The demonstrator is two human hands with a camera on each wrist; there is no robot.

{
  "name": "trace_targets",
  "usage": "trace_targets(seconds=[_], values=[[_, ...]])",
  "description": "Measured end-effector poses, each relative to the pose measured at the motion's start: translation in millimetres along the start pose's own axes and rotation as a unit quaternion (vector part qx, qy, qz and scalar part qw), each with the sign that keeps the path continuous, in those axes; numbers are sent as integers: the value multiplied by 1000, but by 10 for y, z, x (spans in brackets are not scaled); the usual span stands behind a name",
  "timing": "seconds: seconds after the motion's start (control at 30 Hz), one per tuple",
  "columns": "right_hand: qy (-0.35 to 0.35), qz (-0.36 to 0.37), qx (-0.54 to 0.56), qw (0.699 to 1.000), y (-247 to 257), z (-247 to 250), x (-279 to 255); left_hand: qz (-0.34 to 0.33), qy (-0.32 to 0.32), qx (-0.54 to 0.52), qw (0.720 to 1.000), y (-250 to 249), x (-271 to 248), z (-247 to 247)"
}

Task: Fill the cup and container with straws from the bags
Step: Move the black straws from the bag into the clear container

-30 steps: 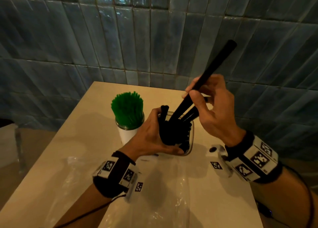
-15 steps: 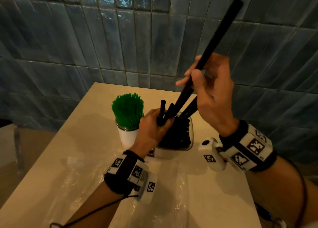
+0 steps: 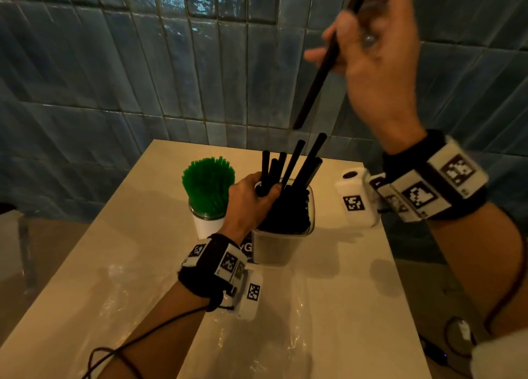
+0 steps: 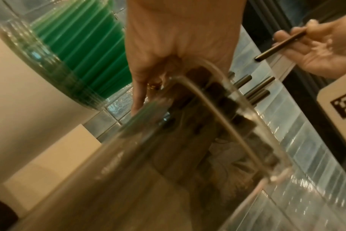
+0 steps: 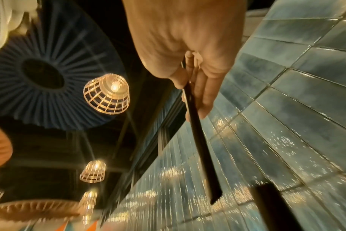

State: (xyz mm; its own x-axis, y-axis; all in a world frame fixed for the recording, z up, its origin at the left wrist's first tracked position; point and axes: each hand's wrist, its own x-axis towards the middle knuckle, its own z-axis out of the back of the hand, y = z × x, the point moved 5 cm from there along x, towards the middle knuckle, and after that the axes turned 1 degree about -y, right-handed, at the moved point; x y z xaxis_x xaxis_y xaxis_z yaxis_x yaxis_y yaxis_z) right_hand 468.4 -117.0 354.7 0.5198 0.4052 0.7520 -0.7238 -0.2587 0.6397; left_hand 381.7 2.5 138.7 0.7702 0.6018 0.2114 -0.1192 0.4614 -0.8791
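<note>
One black straw was pinched in the right hand, clear of the rest. About six tall black straws stood beside the left hand, which gripped some of them. One clear container sat under that hand and one cup just left of it, its green straws too many to count. Two hands showed.

Hidden and cut parts

The black straw in the right hand is cut by the top edge. The left hand hides the container near-left rim; the left wrist view is blurred.
</note>
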Motion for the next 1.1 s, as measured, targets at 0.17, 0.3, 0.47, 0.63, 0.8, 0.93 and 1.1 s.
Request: trace_targets(seconds=[0.17,0.3,0.47,0.63,0.8,0.93,1.1], values=[[37,-79,-49,995,-342,-167,-373,-31,-14,2,999,-30,-4,21],[90,-104,-122,983,-507,-270,-562,-48,-4,-9,999,5,-15,19],[212,-143,-252,933,-739,-374,-702,-27,-2,-25,999,-6,4,18],[252,-136,-269,920,-826,-356,-688,-14,3,-18,1000,-21,6,1],[190,-74,-125,971,-699,-401,-725,-31,11,-34,999,-62,-3,-1],[222,-51,-142,963,-829,-476,-767,3,62,-54,997,-34,-46,-15],[254,-44,-236,937,-1023,-525,-789,-28,114,-79,990,-70,-137,-38]])
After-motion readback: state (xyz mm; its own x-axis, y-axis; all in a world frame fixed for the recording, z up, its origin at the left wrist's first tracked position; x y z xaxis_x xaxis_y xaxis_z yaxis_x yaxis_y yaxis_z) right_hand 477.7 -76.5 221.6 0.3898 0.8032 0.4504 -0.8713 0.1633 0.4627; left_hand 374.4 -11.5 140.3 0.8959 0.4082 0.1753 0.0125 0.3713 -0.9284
